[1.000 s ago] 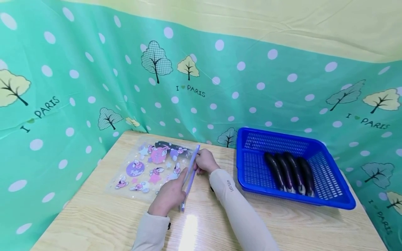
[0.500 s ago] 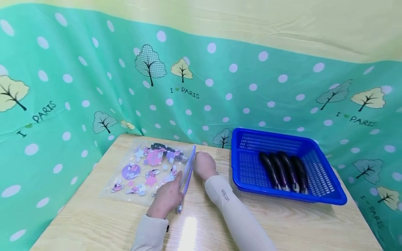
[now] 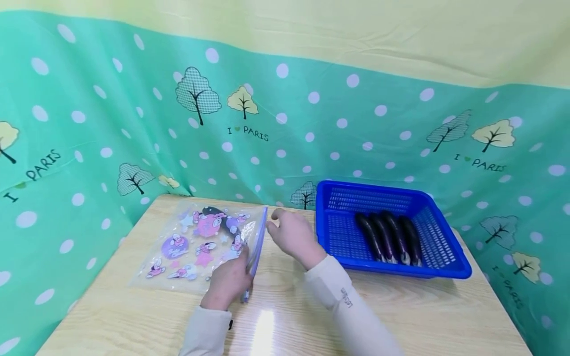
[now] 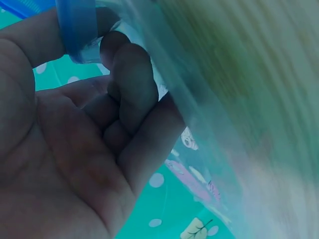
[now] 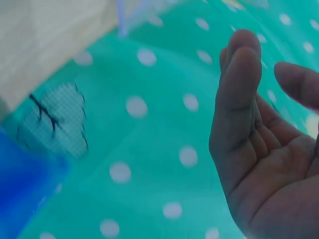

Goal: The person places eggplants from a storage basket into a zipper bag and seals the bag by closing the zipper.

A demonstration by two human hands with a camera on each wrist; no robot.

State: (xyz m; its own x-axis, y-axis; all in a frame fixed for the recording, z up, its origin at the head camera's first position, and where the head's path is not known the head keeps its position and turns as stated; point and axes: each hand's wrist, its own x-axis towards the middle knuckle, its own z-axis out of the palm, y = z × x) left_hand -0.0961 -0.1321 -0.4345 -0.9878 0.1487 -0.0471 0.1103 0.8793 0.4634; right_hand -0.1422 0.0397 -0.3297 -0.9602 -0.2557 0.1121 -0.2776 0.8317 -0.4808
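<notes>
A clear zip bag (image 3: pixel 205 258) printed with pink and purple cartoon figures lies flat on the left of the table. Inside it, toward the far side, is a dark eggplant (image 3: pixel 231 223), partly covered by the prints. My left hand (image 3: pixel 228 282) grips the bag near its purple zip edge (image 3: pixel 260 237); the left wrist view shows the fingers (image 4: pixel 134 84) curled at the plastic. My right hand (image 3: pixel 296 235) is between the bag and the blue basket, holding nothing. In the right wrist view its fingers (image 5: pixel 239 94) are loosely bent, with the thumb apart.
A blue plastic basket (image 3: pixel 345 267) stands on the right of the wooden table (image 3: pixel 285 316). Several eggplants (image 3: pixel 386 237) lie side by side in it. A green dotted curtain (image 3: pixel 285 133) hangs behind and along both sides of the table.
My right hand has come away from the bag's zip edge, its fingers now apart. The eggplant in the bag lies at a steeper slant. The head view has turned a little right.
</notes>
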